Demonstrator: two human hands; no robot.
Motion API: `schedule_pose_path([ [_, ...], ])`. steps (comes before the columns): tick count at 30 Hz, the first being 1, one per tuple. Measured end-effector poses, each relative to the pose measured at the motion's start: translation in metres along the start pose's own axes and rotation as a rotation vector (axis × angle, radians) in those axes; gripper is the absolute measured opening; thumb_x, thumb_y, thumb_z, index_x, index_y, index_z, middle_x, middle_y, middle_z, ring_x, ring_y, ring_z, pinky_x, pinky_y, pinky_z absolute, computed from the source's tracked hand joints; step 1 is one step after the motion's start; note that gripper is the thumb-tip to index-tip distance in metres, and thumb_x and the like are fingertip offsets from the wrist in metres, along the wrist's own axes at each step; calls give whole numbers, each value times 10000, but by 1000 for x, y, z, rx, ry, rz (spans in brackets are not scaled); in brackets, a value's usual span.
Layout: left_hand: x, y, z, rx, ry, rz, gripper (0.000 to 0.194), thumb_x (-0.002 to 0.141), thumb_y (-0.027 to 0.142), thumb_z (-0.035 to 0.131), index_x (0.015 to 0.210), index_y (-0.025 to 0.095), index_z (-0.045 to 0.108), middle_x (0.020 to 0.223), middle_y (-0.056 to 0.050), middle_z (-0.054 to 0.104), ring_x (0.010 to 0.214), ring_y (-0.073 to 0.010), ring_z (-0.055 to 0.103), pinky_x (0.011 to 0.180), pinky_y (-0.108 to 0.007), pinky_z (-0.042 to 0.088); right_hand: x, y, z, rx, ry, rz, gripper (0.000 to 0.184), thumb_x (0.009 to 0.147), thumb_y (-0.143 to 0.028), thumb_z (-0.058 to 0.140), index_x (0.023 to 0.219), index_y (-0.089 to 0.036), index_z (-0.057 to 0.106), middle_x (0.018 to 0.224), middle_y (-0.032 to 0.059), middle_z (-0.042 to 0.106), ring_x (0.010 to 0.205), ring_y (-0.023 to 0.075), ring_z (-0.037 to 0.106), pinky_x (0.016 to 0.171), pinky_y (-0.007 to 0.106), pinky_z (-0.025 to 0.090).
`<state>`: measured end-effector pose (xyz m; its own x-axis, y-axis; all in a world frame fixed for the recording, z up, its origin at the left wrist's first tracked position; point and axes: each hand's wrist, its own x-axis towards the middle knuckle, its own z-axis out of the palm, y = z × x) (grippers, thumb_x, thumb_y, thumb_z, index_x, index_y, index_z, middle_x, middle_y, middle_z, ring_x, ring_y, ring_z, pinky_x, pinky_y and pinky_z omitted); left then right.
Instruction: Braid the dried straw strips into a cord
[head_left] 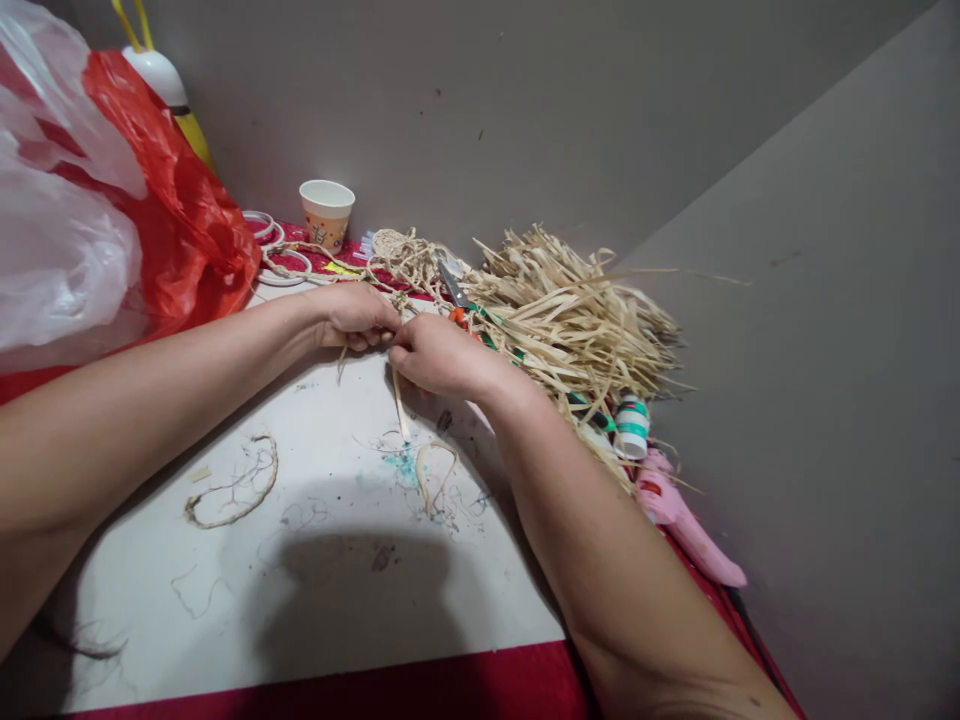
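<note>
At the far edge of the white board (330, 590), my left hand (358, 312) and my right hand (439, 352) meet with fingers closed. Both pinch a straw cord (403, 303), which shows just behind the fingers; the exact grip is hidden. One flat straw end (400, 405) hangs below my right hand onto the board. Beyond the hands lies a heap of twisted cord (409, 258). Right of it, scissors (452, 285) rest with blades up against a large bundle of dry straw strips (577, 320).
A paper cup (328, 215) stands by the wall, near a red plastic bag (176, 210) and a yellow-and-white bottle (161, 80). On the right are a white-and-green roll (631, 428) and a pink glue gun (690, 525). A cord scrap (262, 480) lies on the board.
</note>
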<state>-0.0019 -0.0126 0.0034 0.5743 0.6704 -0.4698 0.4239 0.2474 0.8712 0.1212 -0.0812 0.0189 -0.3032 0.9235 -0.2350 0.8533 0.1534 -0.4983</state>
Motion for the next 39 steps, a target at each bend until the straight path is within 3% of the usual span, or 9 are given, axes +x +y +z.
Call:
schedule_pose_path([
  [3,-2,1,-3,-22,-41,1,282,671,141,625,482,160,416,368,72,347,321,-17,261,374,-184,133,-12,-6,-15,109,-188,-53,213,774,-179,544,567,-139,570,492,19,558,419,81,453,460,219,344],
  [4,-3,2,-5,-38,-66,8,283,674,143,632,488,160,420,368,76,330,324,-16,255,375,-183,134,-15,-5,-21,181,-188,-65,215,786,-205,554,583,-138,576,519,21,576,413,71,448,447,214,338],
  [8,-6,4,-8,-72,-146,10,207,688,167,665,555,142,508,382,83,298,334,-13,221,371,-177,136,-10,13,-33,423,249,15,235,835,-280,547,646,-141,553,548,17,574,383,47,412,393,201,277],
  [10,-5,4,-8,-85,-160,12,169,705,168,659,593,134,538,387,81,300,341,-15,215,367,-173,134,-1,24,-28,471,332,89,217,834,-295,560,675,-148,549,488,-10,516,356,47,380,371,200,238],
  [17,0,-1,-11,-79,-235,58,176,728,200,666,627,132,539,427,71,322,362,-13,219,361,-166,132,16,34,-4,714,-14,155,324,895,-368,476,657,-153,522,452,-42,427,309,31,239,323,206,134],
  [20,2,-2,-13,-61,-271,83,187,725,248,682,652,128,559,448,66,335,372,-6,231,373,-168,132,17,38,-3,783,-55,179,348,899,-367,470,630,-149,507,431,-64,339,317,26,202,324,195,105],
  [24,2,-2,-15,-45,-283,117,197,706,271,700,664,141,559,451,72,321,376,-6,251,393,-174,145,19,45,-4,900,-82,161,300,888,-260,456,608,-154,470,443,-62,346,338,28,219,336,179,123],
  [30,-1,2,-15,263,-156,126,148,684,213,665,609,150,555,461,37,435,397,-34,362,431,-195,223,18,38,-1,854,-32,204,283,820,-159,438,538,-158,442,390,-66,314,311,36,207,318,183,132],
  [39,-18,19,-2,670,248,287,104,639,134,617,547,136,569,430,30,394,506,-85,419,516,-217,241,22,35,6,929,35,259,193,768,-164,485,575,-160,493,353,-69,307,291,37,190,298,179,124],
])
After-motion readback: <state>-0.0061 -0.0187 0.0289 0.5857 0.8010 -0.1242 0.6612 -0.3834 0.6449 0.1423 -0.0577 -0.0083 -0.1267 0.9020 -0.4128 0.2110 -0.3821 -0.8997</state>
